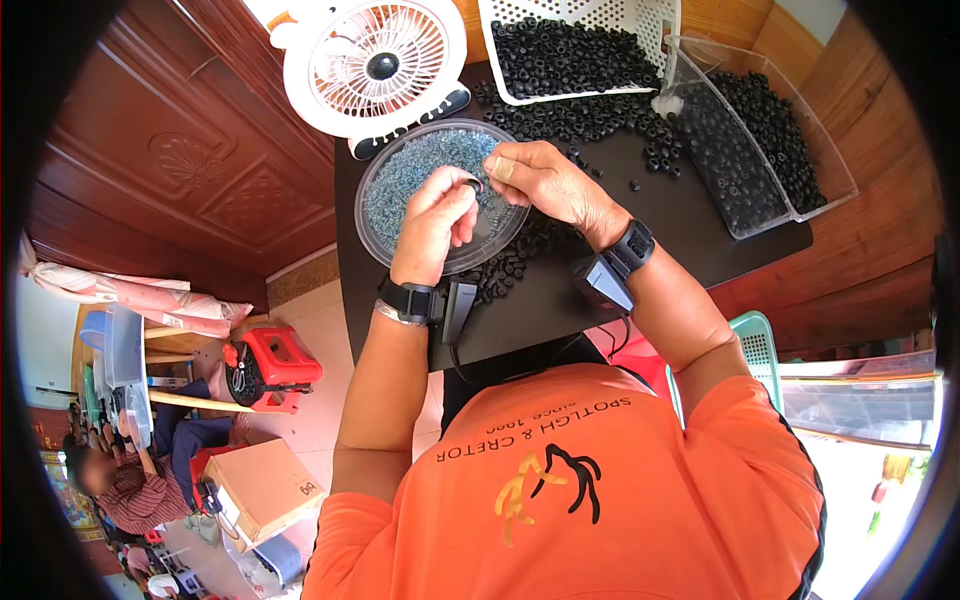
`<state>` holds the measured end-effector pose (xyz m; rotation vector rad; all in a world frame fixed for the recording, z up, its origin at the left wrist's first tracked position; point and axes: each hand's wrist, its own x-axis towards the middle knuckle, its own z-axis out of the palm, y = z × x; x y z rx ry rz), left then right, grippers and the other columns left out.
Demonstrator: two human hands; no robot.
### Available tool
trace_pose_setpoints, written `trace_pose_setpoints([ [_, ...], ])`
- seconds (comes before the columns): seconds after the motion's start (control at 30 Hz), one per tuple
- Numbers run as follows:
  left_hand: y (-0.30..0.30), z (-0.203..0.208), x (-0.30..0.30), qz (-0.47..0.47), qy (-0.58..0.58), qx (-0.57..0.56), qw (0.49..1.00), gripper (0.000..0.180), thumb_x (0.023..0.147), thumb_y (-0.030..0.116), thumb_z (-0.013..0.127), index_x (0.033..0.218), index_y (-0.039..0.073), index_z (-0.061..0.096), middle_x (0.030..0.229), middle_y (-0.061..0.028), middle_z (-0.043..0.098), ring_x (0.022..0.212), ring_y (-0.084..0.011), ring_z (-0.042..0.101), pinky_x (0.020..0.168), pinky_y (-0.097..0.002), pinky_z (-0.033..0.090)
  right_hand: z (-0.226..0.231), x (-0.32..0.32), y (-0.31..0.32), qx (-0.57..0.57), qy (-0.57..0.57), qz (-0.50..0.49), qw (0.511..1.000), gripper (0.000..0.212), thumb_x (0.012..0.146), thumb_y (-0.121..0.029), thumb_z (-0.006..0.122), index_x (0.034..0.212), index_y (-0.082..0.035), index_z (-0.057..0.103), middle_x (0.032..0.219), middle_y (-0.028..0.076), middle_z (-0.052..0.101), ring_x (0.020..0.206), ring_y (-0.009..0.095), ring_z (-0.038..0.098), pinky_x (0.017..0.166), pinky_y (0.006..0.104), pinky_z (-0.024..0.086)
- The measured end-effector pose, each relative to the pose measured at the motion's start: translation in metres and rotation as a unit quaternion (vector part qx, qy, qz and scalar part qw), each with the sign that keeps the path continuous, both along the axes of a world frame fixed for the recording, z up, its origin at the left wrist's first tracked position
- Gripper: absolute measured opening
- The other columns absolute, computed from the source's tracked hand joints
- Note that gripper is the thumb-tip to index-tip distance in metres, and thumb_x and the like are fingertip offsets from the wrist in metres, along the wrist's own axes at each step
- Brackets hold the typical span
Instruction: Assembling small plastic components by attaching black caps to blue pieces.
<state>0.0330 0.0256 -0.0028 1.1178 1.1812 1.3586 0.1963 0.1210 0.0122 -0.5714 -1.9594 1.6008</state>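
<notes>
My left hand [432,222] is closed over the round tub, pinching a small black ring-shaped piece [473,185] between thumb and fingers. Just to its right, my right hand [548,182] is closed in a pinch too. What sits between its fingertips is too small to make out. Beneath both hands stands a shallow clear round tub [363,226] filled with many tiny bluish, translucent pieces. Small black pieces [500,276] lie loose against the tub's near right side, partly under my right wrist.
A white fan [382,66] stands behind the tub on the dark table [690,255]. Black pieces fill a white perforated basket [655,22] and a clear bin [815,206]; more lie spilled between. On the floor at left are a red stool [285,357], a cardboard box [262,490] and a seated person.
</notes>
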Motion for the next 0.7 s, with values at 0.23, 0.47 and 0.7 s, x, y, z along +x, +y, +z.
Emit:
trace_pose_setpoints([
  [0.23,-0.001,-0.002,0.002,-0.036,0.062,0.030,0.997,0.017,0.093,0.022,0.051,0.094,0.006,0.055,0.071,0.0005,0.054,0.058,-0.0069,0.050,0.052,-0.0199,0.037,0.006,0.004,0.000,0.010,-0.018,0.041,0.999,0.034,0.094,-0.025,0.050,0.068,-0.004,0.051,0.060,-0.002,0.044,0.054,0.006,0.037,0.049,0.0237,0.031],
  [0.47,-0.002,0.000,0.004,-0.034,0.082,0.011,0.996,0.019,0.093,0.023,0.051,0.097,0.005,0.055,0.073,0.0003,0.054,0.060,-0.0074,0.050,0.053,-0.0202,0.038,0.004,0.008,0.001,0.027,-0.047,0.062,0.997,0.034,0.093,-0.027,0.052,0.069,-0.003,0.056,0.060,0.000,0.049,0.055,0.009,0.043,0.052,0.0268,0.036],
  [0.7,-0.001,-0.003,0.003,-0.037,0.093,0.002,0.995,0.017,0.092,0.021,0.053,0.100,0.006,0.056,0.073,0.0018,0.055,0.060,-0.0050,0.048,0.053,-0.0190,0.037,0.000,0.007,0.002,-0.012,-0.031,0.082,0.996,0.034,0.090,-0.028,0.054,0.066,-0.003,0.055,0.061,0.000,0.050,0.056,0.010,0.046,0.052,0.0266,0.038],
])
